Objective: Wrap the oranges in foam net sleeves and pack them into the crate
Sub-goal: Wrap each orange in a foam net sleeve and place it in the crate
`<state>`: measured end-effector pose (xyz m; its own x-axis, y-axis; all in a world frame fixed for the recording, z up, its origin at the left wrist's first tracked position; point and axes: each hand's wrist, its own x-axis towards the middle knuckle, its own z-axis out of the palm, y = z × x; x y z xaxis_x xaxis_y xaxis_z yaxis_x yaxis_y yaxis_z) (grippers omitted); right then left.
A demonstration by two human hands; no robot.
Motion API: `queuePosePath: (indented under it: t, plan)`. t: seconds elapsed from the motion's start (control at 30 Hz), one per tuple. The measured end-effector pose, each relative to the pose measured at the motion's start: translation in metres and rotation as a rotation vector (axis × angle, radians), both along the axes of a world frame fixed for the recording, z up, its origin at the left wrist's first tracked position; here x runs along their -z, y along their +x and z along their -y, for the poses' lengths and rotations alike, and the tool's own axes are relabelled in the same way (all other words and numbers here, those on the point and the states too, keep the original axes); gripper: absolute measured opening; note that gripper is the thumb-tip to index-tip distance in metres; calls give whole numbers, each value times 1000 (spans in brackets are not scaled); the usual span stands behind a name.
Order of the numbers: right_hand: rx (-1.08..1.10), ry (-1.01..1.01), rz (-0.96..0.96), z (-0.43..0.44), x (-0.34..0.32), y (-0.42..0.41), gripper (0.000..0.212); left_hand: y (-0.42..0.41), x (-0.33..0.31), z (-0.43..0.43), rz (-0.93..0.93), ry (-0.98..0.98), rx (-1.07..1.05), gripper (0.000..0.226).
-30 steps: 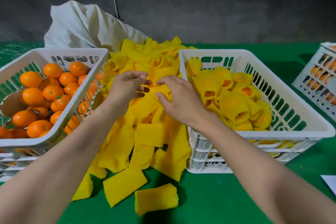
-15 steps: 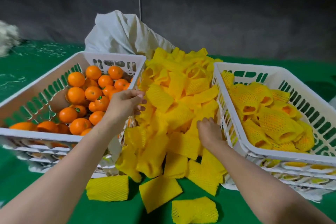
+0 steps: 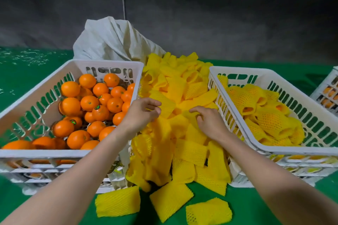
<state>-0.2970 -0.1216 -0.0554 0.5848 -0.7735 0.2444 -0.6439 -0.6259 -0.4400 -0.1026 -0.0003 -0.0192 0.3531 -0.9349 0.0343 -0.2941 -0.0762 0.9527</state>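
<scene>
green tabletop [image 3: 256, 206] is carrying two white crates, with a heap of yellow foam sleeves [image 3: 190, 151] lying between them. left hand [image 3: 139, 115] is pinching one sleeve [image 3: 165, 104] atop the heap; right hand [image 3: 210, 124] is digging curled fingers [image 3: 196, 110] in, grip unclear. bare oranges [image 3: 70, 106] are sitting in the left crate [image 3: 45, 152], wrapped oranges [image 3: 270, 120] in the right crate [image 3: 292, 150].

Left hand [image 3: 140, 115] and right hand [image 3: 210, 124] are bare, forearms [image 3: 82, 170] likewise.

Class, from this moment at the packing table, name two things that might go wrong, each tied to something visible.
The sleeve pile is heaped and overlapping, so the left hand or right hand may drag out several at once. Stray sleeves lie on the green table; rummaging may scatter more.
</scene>
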Motion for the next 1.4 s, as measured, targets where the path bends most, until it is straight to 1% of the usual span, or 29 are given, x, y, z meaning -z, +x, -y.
queuePosePath:
  t: [0.03,0.1,0.13,0.17,0.2,0.23,0.27,0.3,0.33,0.37,0.4,0.47,0.53,0.6,0.67,0.7,0.73,0.77,0.8,0.83,0.87,0.9,0.97,1.03,1.07,1.13,1.2,1.3,1.4]
  plan:
    - [-45,14,57,-8,-8,4,35,0,0,2,80,13,70,29]
    - [-139,47,131,-24,-24,12,34,0,2,4,275,53,240,57]
    - [-179,69,155,-33,-32,16,34,-1,2,5,372,67,304,66]
    - [-207,88,178,-39,-39,20,35,-1,2,6,454,67,337,68]
    - [-219,102,209,-44,-44,25,35,-2,1,8,507,38,336,61]
    - [-209,120,263,-48,-50,29,33,-2,0,8,541,-3,293,44]
    - [-179,140,346,-51,-56,32,30,-1,-1,7,565,-48,221,21]
    - [-141,151,450,-55,-63,36,25,0,-2,5,555,-87,145,18]
    - [-108,140,546,-57,-67,41,19,2,-3,2,532,-112,86,26]
    - [-90,106,600,-60,-71,46,15,6,-4,0,505,-122,36,27]
    - [-86,59,592,-62,-74,52,14,9,-7,-3,488,-138,-9,24]
    - [-86,-33,475,-66,-74,70,21,19,-14,-11,478,-159,-73,17]
    - [-57,-101,385,-68,-72,93,25,33,-22,-21,490,-155,-134,25]
    - [-81,-129,436,-73,-72,118,19,54,-29,-32,489,-139,-181,22]
    - [-165,-49,547,-79,-69,143,16,81,-37,-45,439,-109,-169,16]
    - [-197,28,603,-82,-66,156,19,95,-42,-52,330,-100,-161,22]
    - [-219,127,658,-85,-64,168,24,111,-46,-57,159,-94,-173,37]
    - [-237,250,707,-89,-62,179,29,128,-48,-60,-24,-96,-226,51]
    - [-249,378,734,-92,-59,191,31,146,-49,-61,-157,-104,-326,60]
    - [-256,485,738,-95,-56,202,29,164,-46,-60,-223,-110,-433,60]
    - [-261,561,726,-97,-53,211,25,179,-40,-58,-227,-93,-517,52]
    - [-266,608,706,-99,-50,218,18,191,-32,-55,-201,-55,-554,41]
    - [-296,645,640,-101,-44,227,12,209,-16,-45,-126,41,-538,19]
    - [-339,615,559,-99,-36,232,16,224,-1,-31,3,115,-524,12]
    - [-348,581,524,-97,-33,234,20,230,5,-24,126,153,-533,11]
    - [-342,528,481,-96,-29,235,25,240,15,-10,460,287,-519,19]
    - [-326,501,462,-96,-29,235,25,250,25,3,705,434,-462,34]
    - [-330,446,443,-98,-28,234,18,271,37,17,875,532,-424,50]
    - [-328,404,439,-98,-27,234,15,287,47,29,929,552,-446,61]
